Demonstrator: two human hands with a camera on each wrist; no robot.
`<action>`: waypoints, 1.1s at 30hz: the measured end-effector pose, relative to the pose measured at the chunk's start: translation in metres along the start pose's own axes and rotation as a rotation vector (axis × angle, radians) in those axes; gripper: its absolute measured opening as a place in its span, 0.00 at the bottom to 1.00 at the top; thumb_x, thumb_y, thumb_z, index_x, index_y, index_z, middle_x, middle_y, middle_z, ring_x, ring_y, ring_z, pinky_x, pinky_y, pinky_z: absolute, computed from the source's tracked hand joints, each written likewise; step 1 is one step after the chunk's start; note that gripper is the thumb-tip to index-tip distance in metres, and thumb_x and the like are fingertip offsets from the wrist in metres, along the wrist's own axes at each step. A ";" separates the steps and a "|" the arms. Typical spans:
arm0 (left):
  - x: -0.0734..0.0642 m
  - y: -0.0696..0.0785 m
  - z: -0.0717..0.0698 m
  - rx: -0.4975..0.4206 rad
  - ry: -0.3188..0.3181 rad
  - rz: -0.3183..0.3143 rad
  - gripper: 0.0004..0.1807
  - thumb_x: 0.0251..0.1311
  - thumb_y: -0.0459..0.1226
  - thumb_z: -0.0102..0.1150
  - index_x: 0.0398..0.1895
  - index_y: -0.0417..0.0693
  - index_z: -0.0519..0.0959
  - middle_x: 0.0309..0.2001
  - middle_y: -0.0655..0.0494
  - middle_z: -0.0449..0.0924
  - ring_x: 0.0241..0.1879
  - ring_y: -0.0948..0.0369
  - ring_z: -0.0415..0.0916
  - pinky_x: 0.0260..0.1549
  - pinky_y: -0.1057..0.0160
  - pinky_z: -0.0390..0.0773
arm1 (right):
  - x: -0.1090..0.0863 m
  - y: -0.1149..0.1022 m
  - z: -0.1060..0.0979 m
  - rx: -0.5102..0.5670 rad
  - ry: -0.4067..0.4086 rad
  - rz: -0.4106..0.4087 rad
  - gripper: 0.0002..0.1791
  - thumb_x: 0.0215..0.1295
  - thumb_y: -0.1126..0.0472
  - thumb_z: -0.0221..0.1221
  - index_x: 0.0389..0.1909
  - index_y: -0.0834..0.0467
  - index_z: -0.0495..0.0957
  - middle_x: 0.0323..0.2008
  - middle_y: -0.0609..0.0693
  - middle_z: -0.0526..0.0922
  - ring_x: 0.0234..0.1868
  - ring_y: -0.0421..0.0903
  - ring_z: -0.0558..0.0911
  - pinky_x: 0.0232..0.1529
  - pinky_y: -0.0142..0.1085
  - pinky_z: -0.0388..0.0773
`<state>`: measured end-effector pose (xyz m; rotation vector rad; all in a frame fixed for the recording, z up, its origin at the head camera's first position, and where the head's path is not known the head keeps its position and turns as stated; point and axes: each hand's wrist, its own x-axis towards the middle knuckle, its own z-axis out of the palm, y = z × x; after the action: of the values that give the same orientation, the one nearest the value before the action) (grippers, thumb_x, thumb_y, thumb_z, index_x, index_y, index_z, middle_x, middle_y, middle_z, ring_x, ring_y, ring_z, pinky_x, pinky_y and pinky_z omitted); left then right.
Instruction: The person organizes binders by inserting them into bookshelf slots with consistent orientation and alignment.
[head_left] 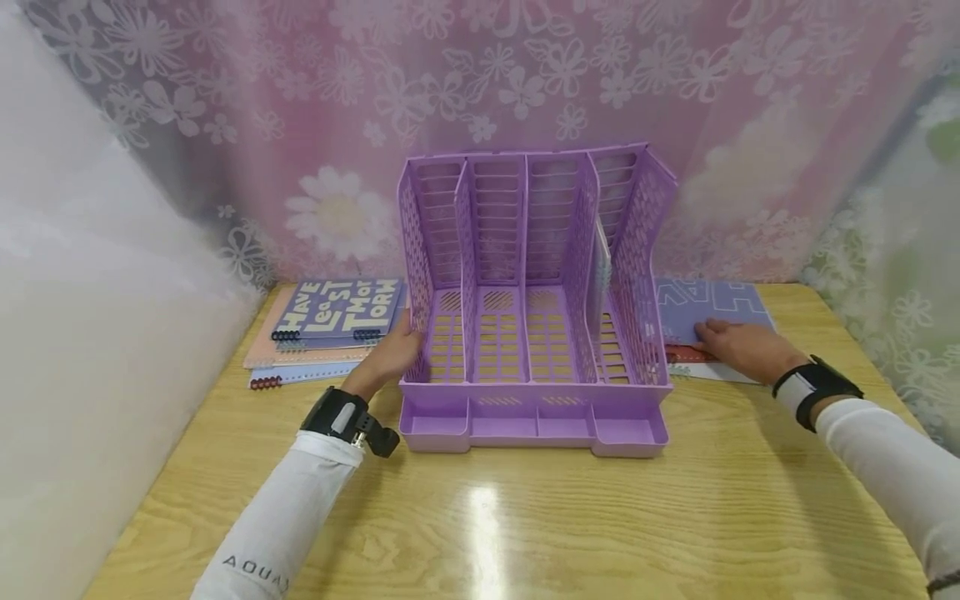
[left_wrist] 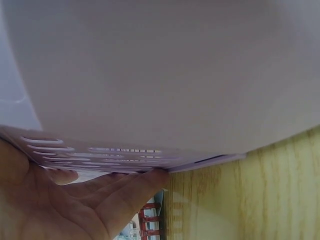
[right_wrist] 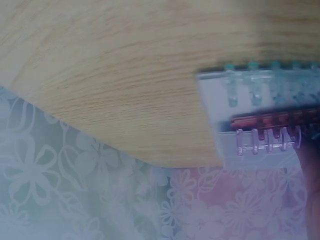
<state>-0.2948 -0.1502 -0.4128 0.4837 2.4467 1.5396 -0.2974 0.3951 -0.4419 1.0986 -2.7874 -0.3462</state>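
A purple desk rack (head_left: 527, 392) with upright dividers and small front trays stands on the table. My left hand (head_left: 392, 354) touches its left side; in the left wrist view the fingers (left_wrist: 132, 197) lie extended along the slotted purple wall. My right hand (head_left: 746, 348) rests on the blue notebook (head_left: 708, 304) at the top of a pile right of the rack, fingertips on its cover. Under it a red-brown notebook (head_left: 686, 354) and a white one (head_left: 720, 372) show. In the right wrist view the blue notebook's pale purple rings (right_wrist: 270, 141) lie close to the dark hand.
One thin ring-bound notebook (head_left: 602, 279) stands in the rack's rightmost slot. Left of the rack lies a pile of notebooks, a blue lettered one (head_left: 337, 308) on top. A floral curtain (head_left: 480, 92) hangs behind the wooden table (head_left: 420, 525).
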 end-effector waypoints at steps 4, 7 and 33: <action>-0.003 -0.002 0.001 -0.027 0.001 0.018 0.26 0.72 0.32 0.26 0.71 0.38 0.46 0.61 0.30 0.60 0.60 0.37 0.61 0.64 0.44 0.54 | 0.000 -0.003 0.002 -0.052 0.036 -0.048 0.23 0.50 0.81 0.61 0.50 0.74 0.71 0.44 0.70 0.76 0.39 0.64 0.80 0.32 0.51 0.80; -0.004 -0.001 0.002 -0.029 0.000 0.017 0.27 0.72 0.33 0.27 0.72 0.39 0.44 0.63 0.31 0.58 0.62 0.38 0.59 0.65 0.44 0.53 | 0.000 -0.003 0.001 -0.068 0.054 -0.047 0.22 0.50 0.79 0.61 0.49 0.74 0.71 0.42 0.69 0.76 0.39 0.63 0.80 0.33 0.50 0.80; -0.003 0.005 0.000 0.016 0.025 -0.046 0.25 0.73 0.35 0.27 0.70 0.36 0.45 0.63 0.30 0.58 0.63 0.39 0.58 0.65 0.46 0.52 | 0.015 -0.005 -0.005 0.239 -0.067 0.292 0.09 0.61 0.72 0.51 0.42 0.71 0.71 0.27 0.64 0.79 0.30 0.64 0.81 0.32 0.57 0.76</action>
<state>-0.2912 -0.1494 -0.4083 0.4106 2.4726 1.5185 -0.3044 0.3809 -0.4383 0.7103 -3.0511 -0.0178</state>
